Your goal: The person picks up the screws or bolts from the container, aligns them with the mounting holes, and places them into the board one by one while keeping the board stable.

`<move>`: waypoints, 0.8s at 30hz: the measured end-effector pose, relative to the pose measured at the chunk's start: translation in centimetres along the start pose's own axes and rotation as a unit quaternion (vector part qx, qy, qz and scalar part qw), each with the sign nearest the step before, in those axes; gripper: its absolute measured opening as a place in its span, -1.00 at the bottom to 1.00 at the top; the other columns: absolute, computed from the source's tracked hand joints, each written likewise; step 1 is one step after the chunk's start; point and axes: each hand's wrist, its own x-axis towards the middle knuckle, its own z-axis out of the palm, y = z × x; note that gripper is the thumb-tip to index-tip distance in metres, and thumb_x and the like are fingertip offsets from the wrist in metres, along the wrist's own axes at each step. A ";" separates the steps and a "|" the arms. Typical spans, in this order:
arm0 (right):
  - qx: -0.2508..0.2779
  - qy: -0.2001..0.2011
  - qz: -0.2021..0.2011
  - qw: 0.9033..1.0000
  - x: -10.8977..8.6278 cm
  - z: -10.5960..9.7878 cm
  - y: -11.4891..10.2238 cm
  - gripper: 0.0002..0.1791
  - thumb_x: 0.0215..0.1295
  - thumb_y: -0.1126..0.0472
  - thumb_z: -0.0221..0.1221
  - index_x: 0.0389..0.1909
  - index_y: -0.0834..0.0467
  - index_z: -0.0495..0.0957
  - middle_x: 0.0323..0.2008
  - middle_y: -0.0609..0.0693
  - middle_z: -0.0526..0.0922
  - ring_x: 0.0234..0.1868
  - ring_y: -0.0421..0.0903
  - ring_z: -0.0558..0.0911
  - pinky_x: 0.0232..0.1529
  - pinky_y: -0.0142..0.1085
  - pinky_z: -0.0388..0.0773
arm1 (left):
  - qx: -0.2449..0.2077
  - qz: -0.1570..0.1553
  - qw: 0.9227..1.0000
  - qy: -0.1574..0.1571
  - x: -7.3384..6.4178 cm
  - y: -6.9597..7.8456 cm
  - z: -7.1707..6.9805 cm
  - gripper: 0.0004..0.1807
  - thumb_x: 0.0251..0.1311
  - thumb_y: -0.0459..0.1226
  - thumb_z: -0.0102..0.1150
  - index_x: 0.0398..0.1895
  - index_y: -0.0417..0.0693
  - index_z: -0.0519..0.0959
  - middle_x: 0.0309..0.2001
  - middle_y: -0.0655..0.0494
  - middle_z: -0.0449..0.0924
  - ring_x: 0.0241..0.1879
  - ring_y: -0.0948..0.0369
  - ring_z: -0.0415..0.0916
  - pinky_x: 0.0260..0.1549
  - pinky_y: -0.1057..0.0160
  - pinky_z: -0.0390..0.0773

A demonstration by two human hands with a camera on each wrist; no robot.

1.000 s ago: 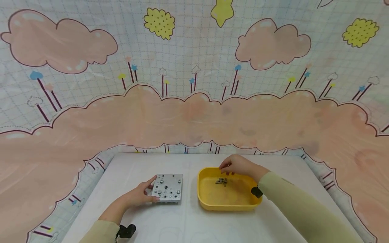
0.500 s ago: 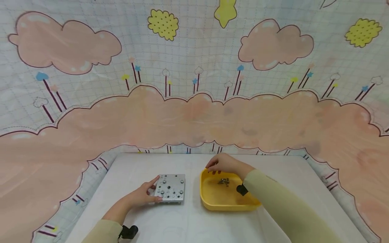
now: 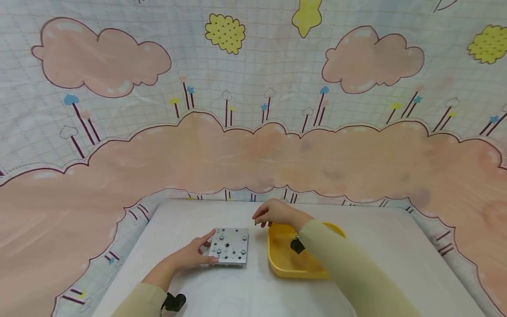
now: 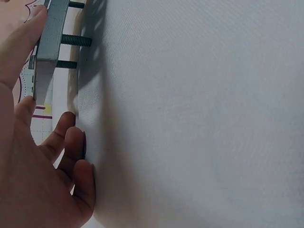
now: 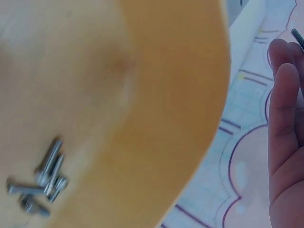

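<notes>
My left hand [image 3: 189, 256] grips the left side of a square silver metal plate [image 3: 234, 247], thumb and index finger on its near and far corners. Several holes and screw heads dot the plate's top. In the left wrist view, threaded screw ends [image 4: 77, 41] stick out beneath the plate. Over the far left corner of the yellow tray [image 3: 299, 274], my right hand [image 3: 276, 212] pinches a small screw [image 5: 297, 37]; its threaded end shows past the fingertips in the right wrist view, the rest hidden.
Several loose screws [image 5: 47, 171] lie in the tray, hidden behind the right arm in the head view. A white table [image 3: 222, 295] carries everything. Behind it hangs a patterned cloth [image 3: 253, 154].
My right hand has moved left from above the inside of the tray to beyond its left rim, carrying the screw. My left hand keeps its grip on the plate. The head view has shifted slightly.
</notes>
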 end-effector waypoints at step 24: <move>0.007 -0.027 0.008 1.000 6.9 5.3 -4.1 -0.80 0.36 0.23 0.25 -0.09 0.22 0.71 -0.31 -0.03 0.74 -0.34 -0.14 0.69 -0.28 -0.28 0.61 | 0.011 -0.007 1.000 -0.004 -0.5 0.5 -0.4 0.13 -0.03 0.12 0.48 0.59 0.28 0.03 0.24 -0.01 0.35 0.00 0.07 0.33 0.03 -0.10 0.37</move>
